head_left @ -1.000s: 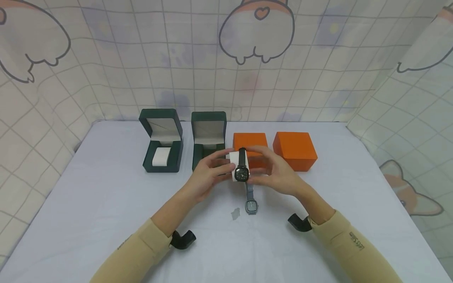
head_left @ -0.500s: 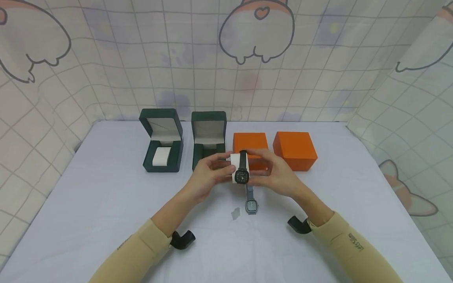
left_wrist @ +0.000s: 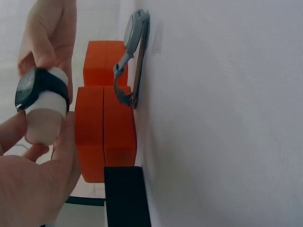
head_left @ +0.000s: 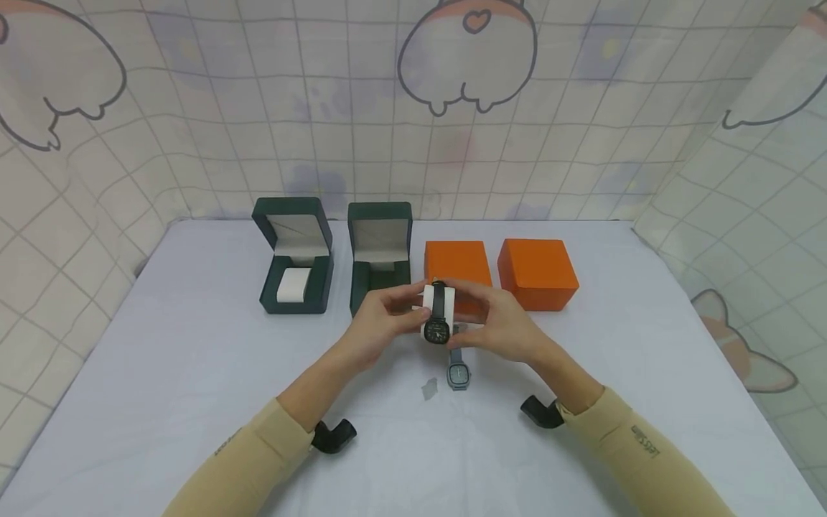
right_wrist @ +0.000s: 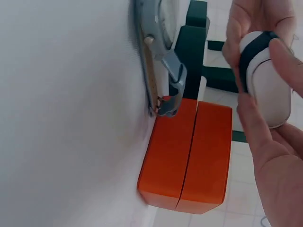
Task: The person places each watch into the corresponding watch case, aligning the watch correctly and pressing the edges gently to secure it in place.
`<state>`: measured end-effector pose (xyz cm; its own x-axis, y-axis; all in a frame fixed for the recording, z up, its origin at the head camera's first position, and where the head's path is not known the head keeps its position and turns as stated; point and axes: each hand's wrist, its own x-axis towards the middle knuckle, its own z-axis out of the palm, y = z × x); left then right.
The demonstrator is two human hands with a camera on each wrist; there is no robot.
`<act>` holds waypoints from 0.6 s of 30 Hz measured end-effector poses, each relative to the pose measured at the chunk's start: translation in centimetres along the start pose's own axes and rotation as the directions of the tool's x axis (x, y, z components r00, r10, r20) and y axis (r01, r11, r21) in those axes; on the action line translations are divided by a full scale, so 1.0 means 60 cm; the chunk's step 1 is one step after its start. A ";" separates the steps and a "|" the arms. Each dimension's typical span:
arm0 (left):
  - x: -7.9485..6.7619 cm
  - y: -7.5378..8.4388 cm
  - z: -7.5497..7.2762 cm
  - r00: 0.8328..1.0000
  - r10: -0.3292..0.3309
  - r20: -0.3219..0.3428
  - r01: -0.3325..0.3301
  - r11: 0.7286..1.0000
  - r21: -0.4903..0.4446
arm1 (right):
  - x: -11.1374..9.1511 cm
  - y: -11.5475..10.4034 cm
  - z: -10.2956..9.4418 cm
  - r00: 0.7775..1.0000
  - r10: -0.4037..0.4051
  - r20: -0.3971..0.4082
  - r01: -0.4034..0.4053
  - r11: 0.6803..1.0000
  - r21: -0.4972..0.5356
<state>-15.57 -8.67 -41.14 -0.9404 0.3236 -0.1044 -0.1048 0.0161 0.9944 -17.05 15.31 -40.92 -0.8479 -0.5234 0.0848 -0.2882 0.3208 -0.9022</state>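
Observation:
A black watch (head_left: 437, 330) is strapped around a white watch cushion (head_left: 449, 305), held above the table between both hands. My left hand (head_left: 377, 324) grips the cushion from the left, its thumb by the watch. From the other side my right hand (head_left: 507, 329) pinches it; in the right wrist view its thumb presses on the cushion (right_wrist: 270, 92). The black strap wraps round the cushion in the left wrist view. Just below the hands, a grey-blue watch (head_left: 459, 375) lies on the table with its strap curved up.
Two dark green watch boxes stand with lids up: the left one (head_left: 265, 305) bears a white cushion (head_left: 293, 285), the other (head_left: 381, 215) is partly behind my left hand. Two orange boxes (head_left: 457, 258) (head_left: 538, 273) stand to their right. A small grey patch (head_left: 429, 389) lies near the grey-blue watch.
Both hands have brought the cushion with the black watch slightly down and toward me. The right fingers have shifted a little on it. Boxes and the grey-blue watch stay put.

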 end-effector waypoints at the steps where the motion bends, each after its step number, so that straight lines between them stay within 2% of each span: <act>1: 0.000 0.000 0.000 1.000 0.003 -0.003 -0.003 1.000 0.006 | 0.000 -0.001 0.001 1.000 0.002 -0.003 -0.002 1.000 -0.007; 5: 0.002 0.001 0.000 1.000 0.017 -0.008 -0.017 1.000 0.025 | -0.001 -0.008 0.001 1.000 0.009 0.000 -0.009 1.000 0.014; 8: 0.003 0.001 -0.001 1.000 0.005 -0.011 -0.005 1.000 0.010 | -0.002 -0.011 -0.001 1.000 -0.021 0.015 0.021 0.999 0.036; 18: 0.004 -0.003 -0.001 0.997 -0.061 -0.042 0.057 0.993 -0.101 | 0.000 0.004 0.005 0.975 -0.220 0.036 0.222 0.974 -0.053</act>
<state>-15.77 -8.64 -41.35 -0.9450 0.2822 -0.1655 -0.1899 -0.0609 0.9799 -17.00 15.14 -41.24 -0.7471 -0.6092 0.2658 -0.4919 0.2379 -0.8375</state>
